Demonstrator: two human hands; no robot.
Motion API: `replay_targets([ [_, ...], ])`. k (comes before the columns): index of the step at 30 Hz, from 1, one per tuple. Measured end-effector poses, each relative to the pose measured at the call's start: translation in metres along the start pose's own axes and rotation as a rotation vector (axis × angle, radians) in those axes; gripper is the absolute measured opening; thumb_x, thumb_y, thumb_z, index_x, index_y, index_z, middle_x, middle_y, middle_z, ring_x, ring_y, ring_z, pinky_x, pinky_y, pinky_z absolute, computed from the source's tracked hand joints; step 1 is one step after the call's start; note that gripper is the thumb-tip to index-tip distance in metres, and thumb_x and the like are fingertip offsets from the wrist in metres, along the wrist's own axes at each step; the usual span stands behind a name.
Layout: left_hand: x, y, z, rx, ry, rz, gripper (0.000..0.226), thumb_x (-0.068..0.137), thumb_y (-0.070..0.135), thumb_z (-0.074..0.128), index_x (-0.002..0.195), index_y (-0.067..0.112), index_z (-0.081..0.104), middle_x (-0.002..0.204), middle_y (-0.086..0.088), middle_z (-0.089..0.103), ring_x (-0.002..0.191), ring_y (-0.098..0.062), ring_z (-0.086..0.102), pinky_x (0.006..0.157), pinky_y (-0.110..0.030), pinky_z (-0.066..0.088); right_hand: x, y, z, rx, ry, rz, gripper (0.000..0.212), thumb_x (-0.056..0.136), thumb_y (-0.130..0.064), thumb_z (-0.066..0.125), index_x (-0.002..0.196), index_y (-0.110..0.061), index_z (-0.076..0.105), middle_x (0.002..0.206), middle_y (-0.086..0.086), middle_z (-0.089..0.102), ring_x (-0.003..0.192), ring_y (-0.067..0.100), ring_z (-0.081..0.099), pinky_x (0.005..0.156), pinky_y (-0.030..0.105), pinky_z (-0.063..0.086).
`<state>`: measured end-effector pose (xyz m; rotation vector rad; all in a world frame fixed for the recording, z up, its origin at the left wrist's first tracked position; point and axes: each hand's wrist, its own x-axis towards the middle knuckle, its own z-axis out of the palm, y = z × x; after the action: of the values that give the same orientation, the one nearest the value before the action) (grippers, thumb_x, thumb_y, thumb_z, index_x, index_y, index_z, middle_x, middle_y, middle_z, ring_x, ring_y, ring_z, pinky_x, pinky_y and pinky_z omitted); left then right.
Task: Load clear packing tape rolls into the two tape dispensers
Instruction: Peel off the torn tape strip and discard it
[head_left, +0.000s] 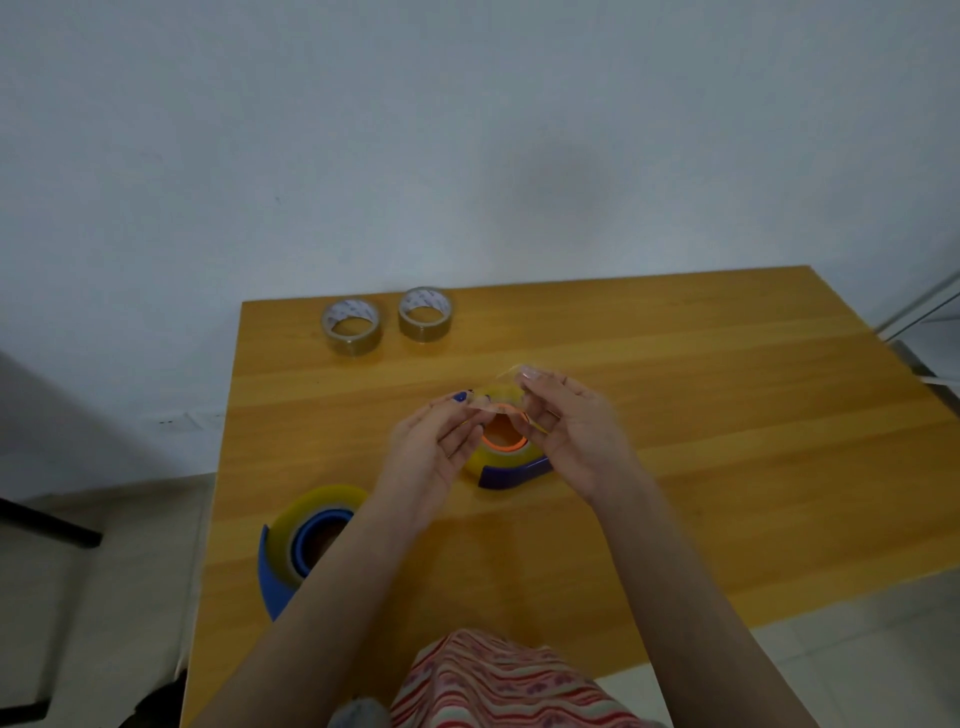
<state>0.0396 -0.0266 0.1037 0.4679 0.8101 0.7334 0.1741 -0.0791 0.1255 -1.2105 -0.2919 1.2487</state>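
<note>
A purple dispenser (514, 474) with an orange hub stands mid-table and carries a yellowish clear tape roll (480, 457). My left hand (428, 457) and my right hand (571, 431) hover over it. Both pinch a loose strip of clear tape (506, 387) pulled up from that roll. A blue dispenser (272, 571) lies at the table's front left with another clear roll (311, 506) on its hub. My left forearm covers part of it.
Two smaller brownish tape rolls (352, 327) (425, 314) sit side by side near the far edge of the wooden table (727, 415). A white wall is behind. A dark bench stands to the left, a shelf frame at the right.
</note>
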Motion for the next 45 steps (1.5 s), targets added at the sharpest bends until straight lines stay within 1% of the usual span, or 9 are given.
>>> replay_targets([
  [5, 0.000, -0.002, 0.000, -0.177, -0.031, -0.039, 0.030, 0.088, 0.002, 0.056, 0.117, -0.005, 0.056, 0.083, -0.009, 0.073, 0.070, -0.009, 0.070, 0.060, -0.015, 0.056, 0.004, 0.002, 0.007, 0.041, -0.014, 0.045, 0.005, 0.086, -0.007, 0.063, 0.082, -0.009, 0.065, 0.061, -0.003, 0.064, 0.055, 0.006, 0.061, 0.079, 0.027, 0.052],
  [13, 0.001, 0.001, 0.002, -0.089, 0.035, 0.040, 0.011, 0.087, -0.002, 0.054, 0.090, 0.003, 0.063, 0.070, -0.006, 0.069, 0.062, -0.006, 0.066, 0.050, -0.010, 0.050, 0.002, 0.006, 0.012, -0.033, -0.059, 0.019, 0.012, 0.089, -0.012, 0.060, 0.083, -0.008, 0.069, 0.073, 0.003, 0.071, 0.077, 0.017, 0.068, 0.089, 0.035, 0.055],
  [20, -0.004, -0.005, 0.002, 0.158, 0.032, 0.087, 0.018, 0.091, 0.014, 0.055, 0.086, 0.015, 0.072, 0.073, 0.004, 0.067, 0.074, -0.009, 0.057, 0.072, -0.022, 0.045, -0.004, 0.006, 0.014, -0.349, -0.057, -0.073, 0.015, 0.080, -0.007, 0.071, 0.094, -0.007, 0.075, 0.098, 0.013, 0.074, 0.097, 0.025, 0.070, 0.091, 0.035, 0.054],
  [26, -0.010, -0.016, 0.003, 0.329, -0.069, 0.289, 0.016, 0.084, 0.008, 0.063, 0.093, 0.017, 0.071, 0.089, 0.004, 0.074, 0.087, -0.006, 0.067, 0.076, -0.018, 0.052, -0.005, 0.009, 0.001, -0.401, -0.017, -0.014, 0.007, 0.079, -0.018, 0.073, 0.081, -0.024, 0.077, 0.085, 0.000, 0.073, 0.084, 0.015, 0.062, 0.074, 0.027, 0.051],
  [31, -0.009, -0.015, 0.001, 0.460, -0.090, 0.331, 0.026, 0.084, 0.003, 0.062, 0.109, 0.008, 0.066, 0.108, -0.011, 0.070, 0.102, -0.018, 0.064, 0.088, -0.026, 0.052, -0.001, 0.013, -0.001, -0.156, -0.080, 0.021, 0.012, 0.077, -0.006, 0.071, 0.077, -0.015, 0.077, 0.078, 0.002, 0.074, 0.079, 0.016, 0.066, 0.084, 0.035, 0.053],
  [34, -0.011, -0.012, 0.002, 0.436, -0.042, 0.353, 0.026, 0.084, 0.001, 0.062, 0.109, 0.006, 0.063, 0.102, -0.013, 0.070, 0.096, -0.019, 0.066, 0.084, -0.026, 0.052, 0.000, 0.013, 0.008, -0.105, -0.051, 0.002, 0.019, 0.076, 0.002, 0.071, 0.070, -0.015, 0.068, 0.068, -0.001, 0.066, 0.064, 0.011, 0.061, 0.069, 0.029, 0.053],
  [37, -0.014, -0.017, -0.002, 0.363, 0.031, 0.303, 0.026, 0.083, 0.001, 0.063, 0.105, 0.014, 0.056, 0.084, -0.005, 0.069, 0.075, -0.009, 0.067, 0.074, -0.023, 0.051, 0.003, 0.015, 0.008, -0.059, 0.007, -0.080, 0.033, 0.072, 0.009, 0.073, 0.067, -0.017, 0.052, 0.074, -0.003, 0.059, 0.071, 0.020, 0.059, 0.067, 0.034, 0.050],
  [41, -0.025, -0.032, -0.007, 0.437, 0.111, 0.314, 0.018, 0.085, 0.000, 0.061, 0.090, 0.017, 0.066, 0.078, 0.006, 0.070, 0.072, -0.001, 0.064, 0.068, -0.016, 0.052, 0.001, 0.021, -0.005, -0.507, -0.144, -0.143, 0.013, 0.082, -0.013, 0.072, 0.090, -0.022, 0.071, 0.094, 0.000, 0.073, 0.086, 0.016, 0.068, 0.073, 0.026, 0.057],
  [45, -0.033, -0.044, -0.013, 0.492, 0.264, 0.364, 0.019, 0.085, 0.002, 0.062, 0.082, 0.020, 0.066, 0.073, 0.002, 0.067, 0.062, -0.001, 0.061, 0.060, -0.011, 0.051, -0.004, 0.033, -0.014, -0.720, -0.319, -0.134, 0.025, 0.087, -0.012, 0.066, 0.111, -0.013, 0.069, 0.096, -0.012, 0.068, 0.085, -0.009, 0.065, 0.071, 0.010, 0.052],
])
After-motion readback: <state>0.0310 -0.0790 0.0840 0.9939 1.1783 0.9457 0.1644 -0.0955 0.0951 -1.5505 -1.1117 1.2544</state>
